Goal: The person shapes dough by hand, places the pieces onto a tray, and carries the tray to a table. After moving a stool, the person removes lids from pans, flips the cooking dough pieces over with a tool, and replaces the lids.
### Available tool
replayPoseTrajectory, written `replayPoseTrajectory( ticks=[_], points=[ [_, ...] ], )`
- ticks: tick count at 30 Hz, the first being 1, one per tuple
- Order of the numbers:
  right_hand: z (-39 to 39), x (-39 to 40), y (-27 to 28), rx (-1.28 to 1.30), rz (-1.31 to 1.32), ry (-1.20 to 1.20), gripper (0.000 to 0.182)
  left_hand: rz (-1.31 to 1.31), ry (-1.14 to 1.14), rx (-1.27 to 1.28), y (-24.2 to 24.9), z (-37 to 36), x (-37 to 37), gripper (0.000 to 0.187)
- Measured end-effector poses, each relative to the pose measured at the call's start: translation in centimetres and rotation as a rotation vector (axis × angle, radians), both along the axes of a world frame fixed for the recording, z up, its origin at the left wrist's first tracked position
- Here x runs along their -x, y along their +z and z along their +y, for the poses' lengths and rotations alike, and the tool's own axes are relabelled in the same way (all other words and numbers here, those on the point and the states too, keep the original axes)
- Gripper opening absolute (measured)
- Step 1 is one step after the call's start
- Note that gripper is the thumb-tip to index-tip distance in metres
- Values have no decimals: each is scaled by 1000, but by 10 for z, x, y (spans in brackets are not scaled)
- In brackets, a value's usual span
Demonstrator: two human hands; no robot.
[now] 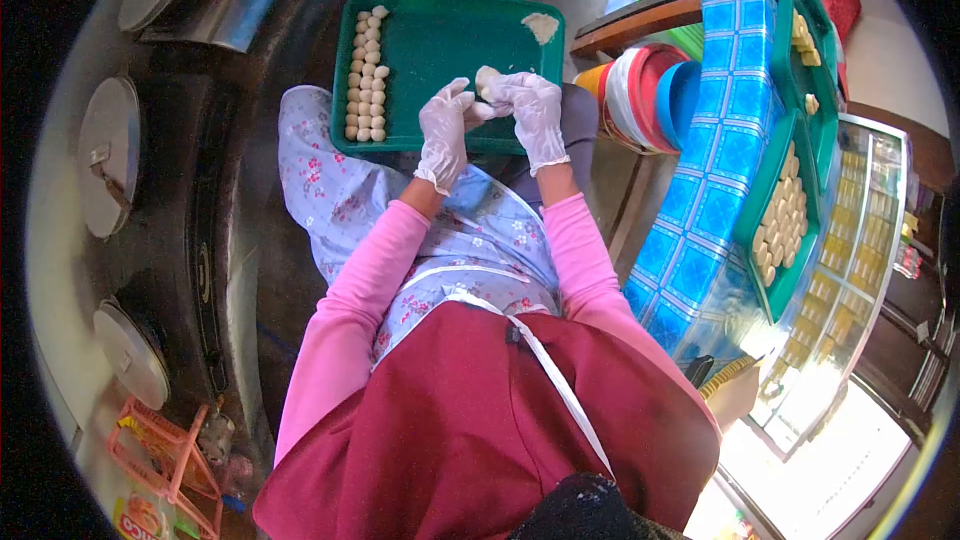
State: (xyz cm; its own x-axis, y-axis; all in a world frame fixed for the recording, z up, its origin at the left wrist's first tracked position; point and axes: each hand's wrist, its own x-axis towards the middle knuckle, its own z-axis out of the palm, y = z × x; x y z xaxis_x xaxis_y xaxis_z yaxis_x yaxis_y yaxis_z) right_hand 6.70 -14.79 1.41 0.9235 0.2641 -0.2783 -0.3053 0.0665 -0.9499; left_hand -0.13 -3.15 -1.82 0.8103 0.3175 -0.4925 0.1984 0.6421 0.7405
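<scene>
**Pinching pale dough over a green tray**

Holding a small, pale lump of dough [486, 81] in the fingertips of the right hand [536, 112], with the fingers bent and pinching it. Bringing the left hand [441, 128] up close beside it, with finger and thumb tips near each other. Too small to tell if pinching anything there. Wearing thin, see-through white gloves on both.

Working above the near side of a big green tray with round corners [430, 50]. Lined up in long rows at the tray's left side: lots of little round, cream dough balls [365, 95]. Lying flat in the far right corner: a thin, pale scrap of dough [541, 28]. Just this side of the tray: a light blue cloth with pink flowers [335, 170], spread over the lap.

Off to the right, on a worktop with a shiny blue checked cloth [690, 190]: another green tray [770, 295], full of flat, round, pale pieces [782, 215]. Tucked near that worktop: red and blue round tubs [680, 105]. Far to the left: round, silvery lids [112, 158].
</scene>
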Motion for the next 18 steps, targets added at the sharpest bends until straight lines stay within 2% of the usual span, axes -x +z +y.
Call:
replayPoseTrajectory(
  ticks=[3, 6, 7, 10, 11, 13, 17, 18],
  points=[
    [-2, -2, 9, 81, 47, 34, 17, 56, 55, 39, 26, 6, 0, 26],
    [-2, 4, 14, 126, 22, 146, 25, 5, -240, -4, 25, 20, 0, 29],
    [-1, 5, 20, 137, 2, 187, 28, -3, -259, 20, 20, 22, -2, 26],
    [2, 9, 34, 372, -486, 331, 30, -41, -202, 201, 13, 26, -4, 21],
    [0, 10, 41, 565, -566, 399, 29, -28, -168, 258, 11, 23, -4, 20],
    [-3, 7, 25, 449, -492, 314, 28, -1, -98, 372, 7, 17, -2, 19],
    [-9, 6, 21, 346, -191, 287, 28, -24, -189, 372, -6, 22, 0, 21],
    [-9, 10, 25, 341, -209, 284, 28, -39, -219, 348, -4, 23, -1, 23]
  ],
)
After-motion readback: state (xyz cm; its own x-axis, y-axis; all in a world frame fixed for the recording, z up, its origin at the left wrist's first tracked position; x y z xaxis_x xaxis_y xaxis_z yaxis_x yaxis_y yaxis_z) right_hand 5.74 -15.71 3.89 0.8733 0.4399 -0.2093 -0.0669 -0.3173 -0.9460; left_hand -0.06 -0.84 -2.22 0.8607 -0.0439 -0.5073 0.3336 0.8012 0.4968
